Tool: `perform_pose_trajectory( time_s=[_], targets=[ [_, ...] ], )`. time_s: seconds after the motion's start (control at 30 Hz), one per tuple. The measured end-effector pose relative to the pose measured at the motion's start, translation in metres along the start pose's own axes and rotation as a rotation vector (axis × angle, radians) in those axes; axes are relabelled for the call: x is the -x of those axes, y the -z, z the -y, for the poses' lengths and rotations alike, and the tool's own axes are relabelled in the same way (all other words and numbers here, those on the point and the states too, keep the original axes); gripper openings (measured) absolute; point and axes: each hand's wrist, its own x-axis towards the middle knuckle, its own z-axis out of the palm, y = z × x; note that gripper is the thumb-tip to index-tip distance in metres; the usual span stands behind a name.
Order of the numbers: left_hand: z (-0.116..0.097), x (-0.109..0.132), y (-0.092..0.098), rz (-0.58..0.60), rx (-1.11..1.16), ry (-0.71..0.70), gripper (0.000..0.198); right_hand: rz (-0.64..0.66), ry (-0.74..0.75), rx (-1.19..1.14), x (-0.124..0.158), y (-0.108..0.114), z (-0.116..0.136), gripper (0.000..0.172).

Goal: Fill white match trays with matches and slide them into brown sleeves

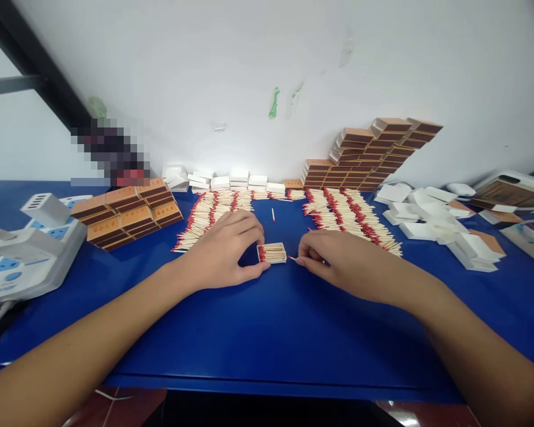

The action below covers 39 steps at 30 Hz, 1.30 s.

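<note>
Blue table (pixel 267 332): your left hand (pixel 225 249) pinched the tray (pixel 272 252) mid-table, right hand (pixel 338 261) pinched a match (pixel 292 258) just right of it. Light, flimsy card, I reckon; hold its long sides.

We cannot make out the dark thing (pixel 111 157) by the wall at the left, because it is pixelated into blocks. Our left hand (pixel 225 249) grips the match tray (pixel 272 252), and its thumb covers the tray's near left corner. Our right hand (pixel 338 261) hides all but the tip of the match (pixel 292 258) it pinches. Both our forearms run off the bottom edge. The power strip (pixel 26 255) is cut by the left edge and the flat box (pixel 514 191) by the right. The print on the brown matchboxes (pixel 129 214) is too small to read. Below the surface (pixel 267 344), red shapes (pixel 129 409) are cropped by the bottom edge.
</note>
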Motion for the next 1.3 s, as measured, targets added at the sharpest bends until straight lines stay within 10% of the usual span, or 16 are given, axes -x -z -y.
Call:
perform_pose_trajectory(
  time_s=[0.27, 0.43, 1.3],
  targets=[
    [-0.003, -0.001, -0.001, -0.003, -0.012, -0.019, 0.025, -0.227, 0.151, 0.01, -0.011, -0.007, 0.004, 0.022],
    [-0.002, 0.0, -0.002, -0.016, -0.015, -0.021, 0.026, -0.381, -0.087, 0.143, -0.012, 0.016, -0.029, 0.022],
    [-0.003, 0.001, -0.003, -0.02, -0.014, -0.027, 0.026, -0.015, -0.086, 0.028, -0.012, 0.011, -0.04, 0.027]
  ],
)
